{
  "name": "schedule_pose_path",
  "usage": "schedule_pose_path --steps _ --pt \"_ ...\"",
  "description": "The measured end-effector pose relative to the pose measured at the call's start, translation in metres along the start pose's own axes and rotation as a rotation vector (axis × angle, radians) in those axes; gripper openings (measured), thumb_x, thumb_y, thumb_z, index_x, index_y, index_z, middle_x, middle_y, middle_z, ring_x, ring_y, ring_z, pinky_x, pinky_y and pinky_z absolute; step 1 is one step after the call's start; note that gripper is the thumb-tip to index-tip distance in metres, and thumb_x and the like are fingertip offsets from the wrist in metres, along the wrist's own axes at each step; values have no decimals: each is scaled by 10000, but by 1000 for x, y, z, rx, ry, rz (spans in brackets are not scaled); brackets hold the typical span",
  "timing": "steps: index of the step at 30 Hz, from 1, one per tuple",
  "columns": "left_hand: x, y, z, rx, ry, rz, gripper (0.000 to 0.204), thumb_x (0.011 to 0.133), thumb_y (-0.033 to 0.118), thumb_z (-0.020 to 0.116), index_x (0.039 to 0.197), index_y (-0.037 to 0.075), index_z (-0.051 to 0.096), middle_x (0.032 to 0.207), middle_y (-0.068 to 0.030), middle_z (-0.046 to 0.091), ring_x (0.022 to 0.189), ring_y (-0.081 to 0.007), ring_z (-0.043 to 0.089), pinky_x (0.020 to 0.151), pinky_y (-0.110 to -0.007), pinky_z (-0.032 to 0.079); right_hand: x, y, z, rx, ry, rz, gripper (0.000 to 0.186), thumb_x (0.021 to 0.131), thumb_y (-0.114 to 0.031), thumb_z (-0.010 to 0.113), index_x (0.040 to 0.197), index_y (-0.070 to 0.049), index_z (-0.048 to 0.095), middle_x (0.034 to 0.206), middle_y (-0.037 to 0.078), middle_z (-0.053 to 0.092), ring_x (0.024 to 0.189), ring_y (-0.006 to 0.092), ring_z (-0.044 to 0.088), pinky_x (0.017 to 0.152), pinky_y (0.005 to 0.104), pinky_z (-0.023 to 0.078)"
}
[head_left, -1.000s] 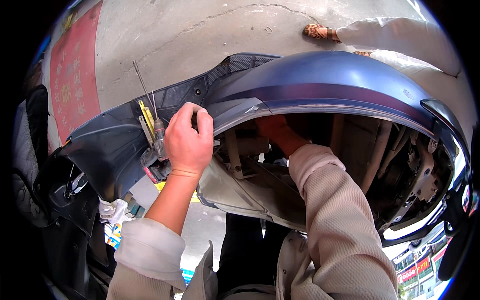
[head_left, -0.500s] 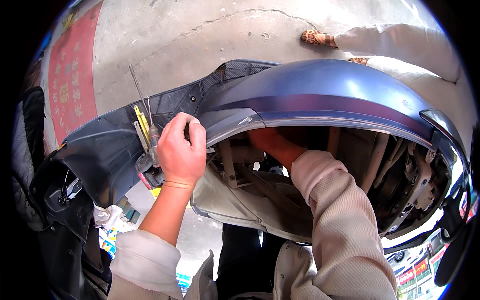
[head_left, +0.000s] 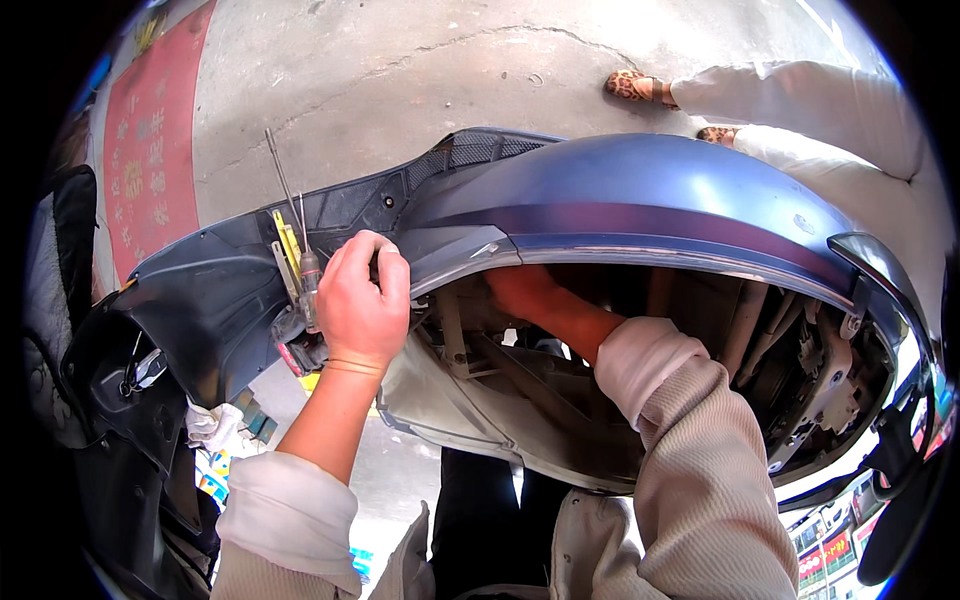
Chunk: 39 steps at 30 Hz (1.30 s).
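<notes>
My left hand (head_left: 364, 300) is closed, its fingers curled down at the front end of a scooter's blue side panel (head_left: 640, 180). Whatever those fingers hold, if anything, is hidden behind the knuckles. My right hand (head_left: 520, 290) reaches under the panel's lower edge into the dark open body cavity, near a metal bracket (head_left: 453, 330). Its fingertips are out of sight. Close beside my left hand, a screwdriver (head_left: 309, 270) and some yellow-handled tools (head_left: 287, 240) stand on the black footboard (head_left: 210, 300), along with a dark power tool (head_left: 300, 340) with red on it.
Metal frame tubes (head_left: 742, 320) and parts fill the cavity at right. A white glove or cloth (head_left: 212, 425) lies at the left, below keys (head_left: 140, 375) hanging from the scooter. Another person's legs (head_left: 800, 110) and patterned shoes stand beyond the panel on concrete.
My right hand has shifted slightly left and down beneath the panel edge, with the forearm turned a little. My left hand stays curled in nearly the same place. The view has shifted slightly.
</notes>
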<state>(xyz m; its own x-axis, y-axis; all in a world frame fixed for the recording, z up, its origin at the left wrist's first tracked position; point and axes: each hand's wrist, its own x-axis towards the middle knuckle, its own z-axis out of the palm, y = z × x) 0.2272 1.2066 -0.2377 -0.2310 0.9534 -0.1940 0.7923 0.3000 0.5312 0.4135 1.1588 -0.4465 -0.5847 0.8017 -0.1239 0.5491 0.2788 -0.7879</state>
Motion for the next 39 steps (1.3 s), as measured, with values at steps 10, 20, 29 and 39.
schedule_pose_path --steps 10,20,29,39 --pt "2 1 0 -65 -21 -79 198 883 205 544 835 23 604 742 -147 620 659 -311 602 639 -371 476 12 -9 -37 -311 -526 26 617 743 -118 597 1307 65 429 1220 262 538 1206 430 462 1032 437 387" --pt "-3 0 0 -72 118 -87 246 884 277 575 881 33 601 741 -107 653 687 -279 638 667 -374 490 -20 -40 -49 -266 -334 -32 684 534 -115 779 1107 86 464 1054 244 507 1019 398 486 848 442 503" --pt "-6 -1 4 -23 125 -135 251 875 316 579 832 69 573 731 -79 648 698 -295 634 647 -395 486 -30 -54 -103 -441 -332 48 620 556 -158 799 1051 51 490 1031 201 524 1007 362 520 766 414 542" --pt "-4 2 -2 5 47 -186 247 863 333 559 854 86 565 785 -94 655 783 -336 635 680 -452 496 -69 -30 -110 -650 -353 218 683 555 -162 827 1105 17 462 1048 190 526 1018 354 524 862 432 495"
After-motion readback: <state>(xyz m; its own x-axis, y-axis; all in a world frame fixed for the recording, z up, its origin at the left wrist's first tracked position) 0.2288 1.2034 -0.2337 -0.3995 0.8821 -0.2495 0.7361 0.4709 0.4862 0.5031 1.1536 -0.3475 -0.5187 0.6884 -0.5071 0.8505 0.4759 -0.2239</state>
